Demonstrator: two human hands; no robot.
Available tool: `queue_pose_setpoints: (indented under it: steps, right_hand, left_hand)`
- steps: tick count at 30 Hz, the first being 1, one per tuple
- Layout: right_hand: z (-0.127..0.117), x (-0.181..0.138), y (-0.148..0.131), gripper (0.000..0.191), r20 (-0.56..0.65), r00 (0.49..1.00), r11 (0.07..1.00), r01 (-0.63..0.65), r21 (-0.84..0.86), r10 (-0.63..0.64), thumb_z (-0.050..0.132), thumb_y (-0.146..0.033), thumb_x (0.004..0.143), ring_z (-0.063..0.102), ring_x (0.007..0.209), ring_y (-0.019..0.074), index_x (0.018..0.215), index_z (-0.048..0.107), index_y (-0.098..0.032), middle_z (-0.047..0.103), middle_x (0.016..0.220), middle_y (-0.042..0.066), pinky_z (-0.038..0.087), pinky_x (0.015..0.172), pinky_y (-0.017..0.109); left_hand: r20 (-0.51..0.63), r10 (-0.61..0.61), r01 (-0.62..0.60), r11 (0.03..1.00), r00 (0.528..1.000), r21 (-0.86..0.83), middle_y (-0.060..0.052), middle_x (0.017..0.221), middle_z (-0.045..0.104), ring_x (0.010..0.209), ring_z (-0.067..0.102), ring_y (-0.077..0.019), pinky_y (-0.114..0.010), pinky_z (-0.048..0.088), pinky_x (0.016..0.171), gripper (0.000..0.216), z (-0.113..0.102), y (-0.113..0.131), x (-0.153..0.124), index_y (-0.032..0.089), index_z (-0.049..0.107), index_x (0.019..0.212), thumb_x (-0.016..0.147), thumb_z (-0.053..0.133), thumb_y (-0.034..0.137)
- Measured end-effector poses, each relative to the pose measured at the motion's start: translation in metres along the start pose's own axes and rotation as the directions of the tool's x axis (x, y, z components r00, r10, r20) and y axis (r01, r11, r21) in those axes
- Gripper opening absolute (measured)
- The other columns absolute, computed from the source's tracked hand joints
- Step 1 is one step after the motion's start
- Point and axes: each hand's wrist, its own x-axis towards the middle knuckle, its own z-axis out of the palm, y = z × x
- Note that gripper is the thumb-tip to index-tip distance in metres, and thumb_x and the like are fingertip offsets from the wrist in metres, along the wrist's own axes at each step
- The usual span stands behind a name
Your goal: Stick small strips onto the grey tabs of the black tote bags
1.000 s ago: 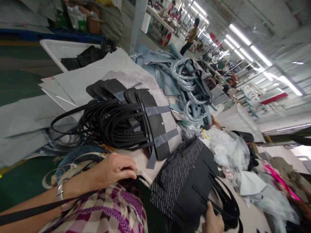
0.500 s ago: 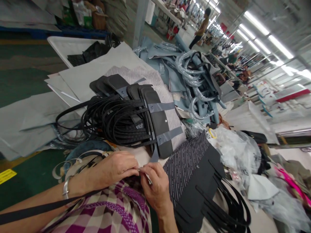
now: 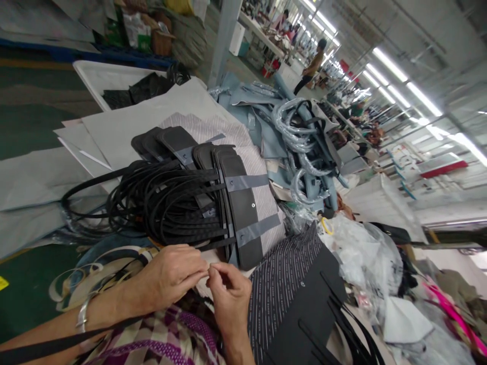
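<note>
My left hand [image 3: 171,274] and my right hand [image 3: 228,294] meet in front of my chest, fingertips pinched together on something too small to make out. Just beyond them lies a stack of black bag panels [image 3: 239,208] crossed by grey straps, with a tangle of black handles [image 3: 152,197] spilling to the left. A black panel with a striped lining [image 3: 292,289] lies right of my right hand. A silver bracelet [image 3: 81,319] sits on my left wrist.
Grey sheets [image 3: 125,121] cover the table behind the stack. Pale blue bag parts with wrapped handles [image 3: 297,132] are piled further back. Clear plastic bags [image 3: 365,253] lie at the right. A white tub [image 3: 95,76] holds black pieces. A person [image 3: 312,63] stands far down the aisle.
My right hand came up from the lower right, away from the black panel, to meet my left hand. Both hands now pinch at the same spot. The view has shifted slightly.
</note>
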Motion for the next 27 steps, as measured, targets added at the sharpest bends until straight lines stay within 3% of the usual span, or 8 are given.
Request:
queue_pose_setpoints:
  steps: [3, 6, 10, 13, 20, 27]
  right_hand:
    - [-0.002, 0.031, 0.023, 0.021, -0.038, 0.963, 0.956, -0.258, 0.141, 0.265, 0.066, -0.036, 0.085, 0.060, 0.054, 0.0147, 0.078, 0.075, -0.019, 0.064, 0.058, -0.001, 0.050, 0.054, 0.026]
    - [-0.015, 0.076, 0.054, 0.034, -0.050, 0.919, 0.893, -0.365, 0.264, 0.391, 0.071, -0.046, 0.078, 0.060, 0.053, 0.0134, 0.089, 0.075, -0.014, 0.063, 0.058, -0.003, 0.053, 0.057, 0.026]
    - [-0.032, 0.136, 0.088, 0.059, -0.079, 0.901, 0.865, -0.379, 0.329, 0.426, 0.081, -0.045, 0.065, 0.061, 0.051, 0.0124, 0.112, 0.064, -0.014, 0.062, 0.058, -0.008, 0.055, 0.056, 0.027]
    - [-0.036, 0.171, 0.105, 0.058, -0.102, 0.896, 0.861, -0.375, 0.344, 0.431, 0.081, -0.046, 0.062, 0.064, 0.053, 0.0129, 0.106, 0.058, -0.017, 0.064, 0.060, -0.008, 0.057, 0.057, 0.027]
    - [-0.034, 0.212, 0.131, 0.051, -0.054, 0.893, 0.870, -0.420, 0.260, 0.447, 0.082, -0.044, 0.058, 0.064, 0.051, 0.0130, 0.094, 0.056, -0.019, 0.066, 0.061, -0.005, 0.052, 0.045, 0.022]
    - [-0.032, 0.225, 0.141, 0.044, 0.004, 0.878, 0.873, -0.477, 0.102, 0.479, 0.084, -0.040, 0.062, 0.063, 0.047, 0.0136, 0.090, 0.056, -0.019, 0.062, 0.056, -0.007, 0.051, 0.042, 0.023]
  left_hand:
    - [0.026, -0.010, 0.013, 0.995, 1.000, -0.099, 0.002, 0.063, 0.059, 0.058, 0.050, -0.0135, -0.029, 0.031, 0.060, 0.030, 0.005, 0.001, 0.003, 0.019, 0.059, 0.074, 0.102, 0.047, 0.016]
    - [0.038, -0.121, 0.125, 0.982, 0.992, -0.142, 0.002, 0.065, 0.061, 0.060, 0.053, -0.0133, -0.027, 0.033, 0.062, 0.027, 0.013, -0.011, -0.001, 0.020, 0.061, 0.077, 0.101, 0.048, 0.019]
    - [0.096, -0.408, 0.418, 0.897, 0.908, -0.144, 0.002, 0.072, 0.066, 0.067, 0.061, -0.0130, -0.023, 0.038, 0.066, 0.026, 0.022, -0.043, -0.015, 0.020, 0.065, 0.078, 0.099, 0.052, 0.025]
    - [0.157, -0.519, 0.539, 0.829, 0.840, -0.146, 0.002, 0.076, 0.068, 0.071, 0.064, -0.0136, -0.023, 0.040, 0.068, 0.027, 0.023, -0.058, -0.026, 0.021, 0.067, 0.079, 0.099, 0.053, 0.030]
    - [0.193, -0.566, 0.596, 0.783, 0.802, -0.180, 0.002, 0.077, 0.069, 0.072, 0.065, -0.0145, -0.023, 0.043, 0.068, 0.031, 0.022, -0.059, -0.028, 0.020, 0.068, 0.080, 0.100, 0.050, 0.035]
    - [0.157, -0.556, 0.578, 0.795, 0.816, -0.186, 0.001, 0.075, 0.069, 0.069, 0.065, -0.0146, -0.023, 0.044, 0.067, 0.029, 0.024, -0.062, -0.027, 0.020, 0.069, 0.079, 0.099, 0.050, 0.030]
